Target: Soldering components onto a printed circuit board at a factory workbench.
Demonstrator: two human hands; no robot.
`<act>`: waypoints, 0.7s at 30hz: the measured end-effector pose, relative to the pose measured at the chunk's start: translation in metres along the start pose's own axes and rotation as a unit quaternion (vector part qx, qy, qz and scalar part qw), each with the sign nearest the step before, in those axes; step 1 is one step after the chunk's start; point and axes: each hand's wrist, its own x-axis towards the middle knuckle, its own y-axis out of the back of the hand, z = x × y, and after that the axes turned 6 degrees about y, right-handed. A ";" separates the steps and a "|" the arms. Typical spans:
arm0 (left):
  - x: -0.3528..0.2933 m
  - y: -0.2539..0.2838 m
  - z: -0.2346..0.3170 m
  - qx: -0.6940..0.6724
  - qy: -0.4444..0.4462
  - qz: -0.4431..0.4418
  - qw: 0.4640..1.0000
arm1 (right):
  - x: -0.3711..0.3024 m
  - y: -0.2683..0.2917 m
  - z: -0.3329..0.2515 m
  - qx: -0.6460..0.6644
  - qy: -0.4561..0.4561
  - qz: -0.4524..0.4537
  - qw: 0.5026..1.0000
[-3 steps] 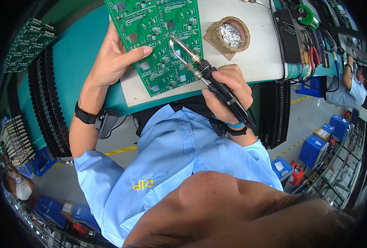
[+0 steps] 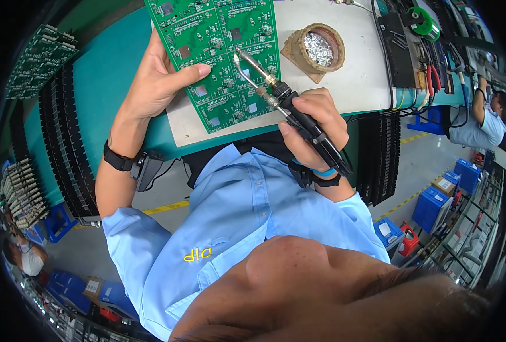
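Note:
A green panel of circuit boards (image 2: pixel 204 43) is held up over the bench, tilted. My left hand (image 2: pixel 153 91) grips its left edge, the thumb lying on the face and the fingers behind, out of sight. In my right hand (image 2: pixel 321 122) is a black soldering iron (image 2: pixel 290 102), gripped like a pen. A thin curved metal tube (image 2: pixel 246 75) runs alongside its metal shaft. Both tips point at the middle of the panel; whether they touch it I cannot tell. Right of the panel stands a round brown pot (image 2: pixel 337 54) with silvery bits of solder inside.
A white sheet (image 2: pixel 367 68) covers part of the green bench (image 2: pixel 102 62). Tools, cables and a green solder spool (image 2: pixel 424 24) lie at the right. More circuit boards (image 2: pixel 39 62) stand at the left beside a black slatted rail (image 2: pixel 65 137). A co-worker (image 2: pixel 481 122) sits at far right.

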 end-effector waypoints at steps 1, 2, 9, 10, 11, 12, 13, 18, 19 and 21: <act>0.000 0.000 0.000 0.002 -0.001 -0.003 1.000 | 0.000 0.000 0.000 0.001 -0.001 0.000 1.000; 0.000 0.001 0.000 0.002 -0.001 -0.002 1.000 | 0.000 0.000 0.000 0.001 0.000 0.000 1.000; -0.001 0.004 -0.001 0.011 0.010 -0.012 1.000 | 0.001 -0.002 0.001 -0.001 0.001 -0.005 1.000; -0.001 0.003 0.000 0.011 0.010 -0.012 1.000 | 0.001 -0.002 0.001 -0.001 0.001 -0.005 1.000; -0.001 0.003 0.000 0.010 0.008 -0.010 1.000 | 0.001 -0.002 0.001 -0.001 0.001 -0.006 1.000; -0.001 0.002 0.000 0.010 0.006 -0.008 1.000 | 0.001 -0.002 0.001 -0.001 0.000 -0.007 1.000; -0.001 0.002 0.000 0.009 0.004 -0.006 1.000 | 0.001 -0.002 0.001 -0.001 0.000 -0.009 1.000; -0.001 0.002 0.000 0.009 0.004 -0.007 1.000 | 0.000 -0.002 -0.001 0.001 -0.001 -0.008 1.000; -0.001 0.002 0.000 0.009 0.002 -0.006 1.000 | 0.000 -0.002 -0.001 0.001 -0.004 -0.010 1.000; 0.000 0.002 -0.001 0.008 -0.002 -0.003 1.000 | -0.001 -0.001 -0.002 0.001 -0.010 -0.015 1.000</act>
